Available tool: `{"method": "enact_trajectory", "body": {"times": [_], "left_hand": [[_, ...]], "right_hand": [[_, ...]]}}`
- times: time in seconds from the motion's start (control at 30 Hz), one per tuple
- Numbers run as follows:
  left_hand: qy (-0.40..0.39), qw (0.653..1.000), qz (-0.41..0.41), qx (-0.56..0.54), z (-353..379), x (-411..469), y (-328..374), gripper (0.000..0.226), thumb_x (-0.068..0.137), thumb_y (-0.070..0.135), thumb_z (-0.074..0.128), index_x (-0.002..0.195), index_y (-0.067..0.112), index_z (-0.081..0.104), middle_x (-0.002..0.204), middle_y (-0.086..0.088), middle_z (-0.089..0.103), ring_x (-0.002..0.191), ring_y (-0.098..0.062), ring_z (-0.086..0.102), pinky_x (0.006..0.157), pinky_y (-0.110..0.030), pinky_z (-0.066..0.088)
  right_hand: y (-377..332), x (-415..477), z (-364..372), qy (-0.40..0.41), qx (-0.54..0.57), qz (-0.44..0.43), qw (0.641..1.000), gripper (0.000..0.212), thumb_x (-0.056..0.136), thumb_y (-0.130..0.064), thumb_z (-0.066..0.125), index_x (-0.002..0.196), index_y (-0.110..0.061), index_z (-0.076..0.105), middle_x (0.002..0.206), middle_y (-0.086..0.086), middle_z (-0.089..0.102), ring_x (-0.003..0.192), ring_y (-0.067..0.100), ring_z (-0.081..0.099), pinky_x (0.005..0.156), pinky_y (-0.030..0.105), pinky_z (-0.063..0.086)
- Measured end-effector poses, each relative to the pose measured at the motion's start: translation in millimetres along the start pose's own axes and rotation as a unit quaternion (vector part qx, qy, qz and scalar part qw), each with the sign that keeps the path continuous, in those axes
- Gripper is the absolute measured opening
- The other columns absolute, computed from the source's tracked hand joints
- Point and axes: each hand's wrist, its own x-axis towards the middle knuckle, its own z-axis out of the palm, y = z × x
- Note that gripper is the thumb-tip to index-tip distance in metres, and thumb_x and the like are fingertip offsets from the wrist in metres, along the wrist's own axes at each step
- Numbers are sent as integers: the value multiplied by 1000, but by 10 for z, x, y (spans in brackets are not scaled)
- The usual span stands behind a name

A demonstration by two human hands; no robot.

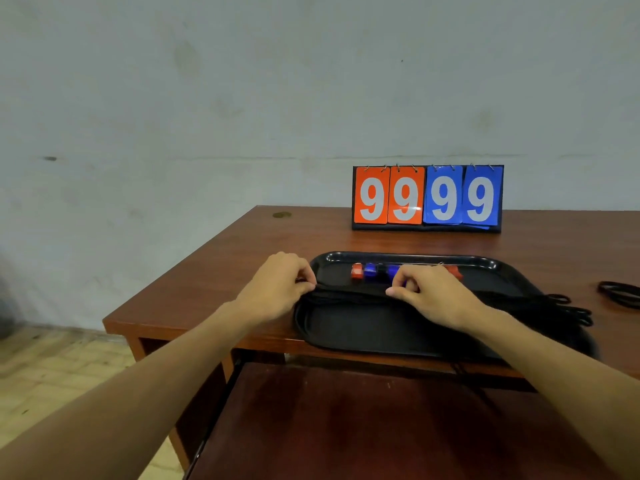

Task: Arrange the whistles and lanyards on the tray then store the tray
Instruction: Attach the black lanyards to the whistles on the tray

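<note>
— Behind everything a pale, stained wall is rising, and a brown tabletop (214, 271) is standing in front of it. What is lying on it?

— A black tray (381, 334) is sitting at the near edge, with a row of red and blue whistles (370, 270) lining its far side.

— And the hands?

— Both are pinching a bundle of black lanyards (349, 295) that is stretching across the middle of the tray. The left hand (277, 285) is closing thumb and fingers on the bundle at the tray's left rim; the right hand (429, 296) is nipping it near the centre, fingers curled.

— Where is the bundle ending?

— It is trailing over the tray's right edge (loops are spilling onto the wood). Another black cord (620, 293) is lying apart at the far right, and a scoreboard (427, 197) reading 99 99 is standing behind the tray
</note>
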Motion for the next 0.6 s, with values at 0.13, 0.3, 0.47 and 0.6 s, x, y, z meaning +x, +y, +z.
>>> {"method": "enact_trajectory", "body": {"times": [0.13,0.3,0.47,0.6], "left_hand": [[-13,995,21,96,-9,41,72,8,86,22,65,85,23,73,100,4,59,95,-15,52,87,-32,45],[1,980,78,183,29,113,453,18,89,28,58,106,26,65,116,4,50,111,-16,43,97,-34,31],[-40,978,103,176,314,172,704,29,91,29,56,119,24,63,126,2,54,113,-15,51,97,-34,41],[-43,973,106,200,450,192,702,24,93,20,52,112,20,68,119,-1,62,107,-20,58,93,-34,46]], "right_hand": [[27,-22,115,52,-31,13,998,14,90,-45,57,90,-31,56,71,-11,57,74,8,56,73,31,50],[64,3,143,56,-42,-1,998,15,90,-49,55,91,-34,53,72,-14,52,81,9,56,72,30,47],[115,36,175,67,-41,-9,997,15,89,-49,55,89,-34,52,73,-13,52,80,10,55,66,28,42],[138,38,192,73,-27,-8,997,16,89,-49,56,85,-34,52,71,-14,51,80,10,55,69,29,42]]}}
